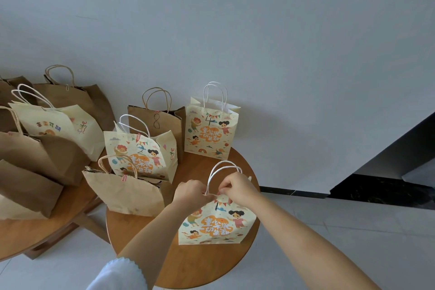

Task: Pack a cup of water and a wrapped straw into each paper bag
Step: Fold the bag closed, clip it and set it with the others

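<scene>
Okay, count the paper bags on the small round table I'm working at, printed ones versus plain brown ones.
Printed cartoon bags: 3 (bag 4, bag 2, nearest bag)
Plain brown bags: 2 (bag 8, clipped bag)
Total: 5

left arm: pale blue sleeve (120, 275), scalloped cuff | right arm: bare forearm

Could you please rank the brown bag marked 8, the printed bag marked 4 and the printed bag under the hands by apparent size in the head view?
1. Printed bag under the hands, though it is nearest.
2-3. Bag marked 4 and brown bag marked 8: alike; the latter is partly hidden.
</scene>
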Tool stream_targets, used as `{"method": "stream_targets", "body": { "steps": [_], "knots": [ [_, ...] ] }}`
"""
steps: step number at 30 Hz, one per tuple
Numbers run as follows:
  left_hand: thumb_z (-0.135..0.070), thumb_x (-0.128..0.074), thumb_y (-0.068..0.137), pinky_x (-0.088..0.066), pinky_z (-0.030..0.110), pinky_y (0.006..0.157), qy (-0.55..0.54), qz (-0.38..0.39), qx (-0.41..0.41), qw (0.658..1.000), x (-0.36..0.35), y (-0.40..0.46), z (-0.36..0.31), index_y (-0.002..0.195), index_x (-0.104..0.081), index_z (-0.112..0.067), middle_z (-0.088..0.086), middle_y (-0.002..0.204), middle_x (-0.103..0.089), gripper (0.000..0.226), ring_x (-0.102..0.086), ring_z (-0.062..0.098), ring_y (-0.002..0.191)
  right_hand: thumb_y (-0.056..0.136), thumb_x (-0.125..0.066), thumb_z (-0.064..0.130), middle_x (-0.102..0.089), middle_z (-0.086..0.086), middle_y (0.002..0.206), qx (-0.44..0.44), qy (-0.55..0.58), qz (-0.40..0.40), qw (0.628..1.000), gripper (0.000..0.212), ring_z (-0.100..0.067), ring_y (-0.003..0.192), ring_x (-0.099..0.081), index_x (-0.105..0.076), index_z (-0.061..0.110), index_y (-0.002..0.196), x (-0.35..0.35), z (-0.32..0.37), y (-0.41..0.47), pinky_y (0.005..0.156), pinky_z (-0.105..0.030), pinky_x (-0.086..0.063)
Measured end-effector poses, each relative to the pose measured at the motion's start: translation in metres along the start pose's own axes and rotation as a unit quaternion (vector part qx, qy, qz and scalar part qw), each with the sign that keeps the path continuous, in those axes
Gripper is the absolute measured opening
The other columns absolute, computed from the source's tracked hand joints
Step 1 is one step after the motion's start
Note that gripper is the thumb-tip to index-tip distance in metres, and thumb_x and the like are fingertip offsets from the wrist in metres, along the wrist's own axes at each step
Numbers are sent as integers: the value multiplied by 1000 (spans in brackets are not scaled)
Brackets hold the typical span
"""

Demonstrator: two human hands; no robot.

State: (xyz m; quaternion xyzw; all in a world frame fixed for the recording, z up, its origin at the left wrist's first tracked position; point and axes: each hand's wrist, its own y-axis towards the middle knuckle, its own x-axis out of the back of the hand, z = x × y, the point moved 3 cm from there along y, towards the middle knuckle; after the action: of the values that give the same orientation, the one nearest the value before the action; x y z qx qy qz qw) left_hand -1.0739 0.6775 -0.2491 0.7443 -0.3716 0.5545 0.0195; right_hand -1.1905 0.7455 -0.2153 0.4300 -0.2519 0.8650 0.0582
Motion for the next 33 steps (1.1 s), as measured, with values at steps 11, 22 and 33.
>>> {"method": "stream_targets", "body": {
  "steps": [11, 22, 33],
  "knots": [
    [-54, -55, 89, -46, 29, 83, 11, -10, -11, 1000, -3, 2, 1, 81, -60, -19, -8, 64, -51, 36, -55, 10, 68, 97, -52, 15, -65, -4, 118, -5, -34, 27, 999, 23, -22, 95, -65, -66, 12, 115, 1, 7, -5, 82, -28, -50],
    [-54, -54, 89, -45, 34, 94, 13, -15, -6, 1000, -6, 2, 1, 85, -62, -19, -9, 63, -51, 36, -51, 8, 63, 96, -53, 14, -66, -6, 109, -2, -122, 26, 992, 21, -20, 87, -62, -65, 12, 113, -8, 7, 0, 72, -25, -47],
    [-55, -51, 90, -43, 33, 95, 25, -24, -14, 999, -6, 2, 2, 86, -62, -19, -7, 71, -55, 39, -52, 10, 72, 94, -56, 14, -67, -3, 110, 12, -172, 23, 985, 23, -23, 92, -64, -67, 16, 115, -14, 7, 6, 83, -31, -55]
  ]
}}
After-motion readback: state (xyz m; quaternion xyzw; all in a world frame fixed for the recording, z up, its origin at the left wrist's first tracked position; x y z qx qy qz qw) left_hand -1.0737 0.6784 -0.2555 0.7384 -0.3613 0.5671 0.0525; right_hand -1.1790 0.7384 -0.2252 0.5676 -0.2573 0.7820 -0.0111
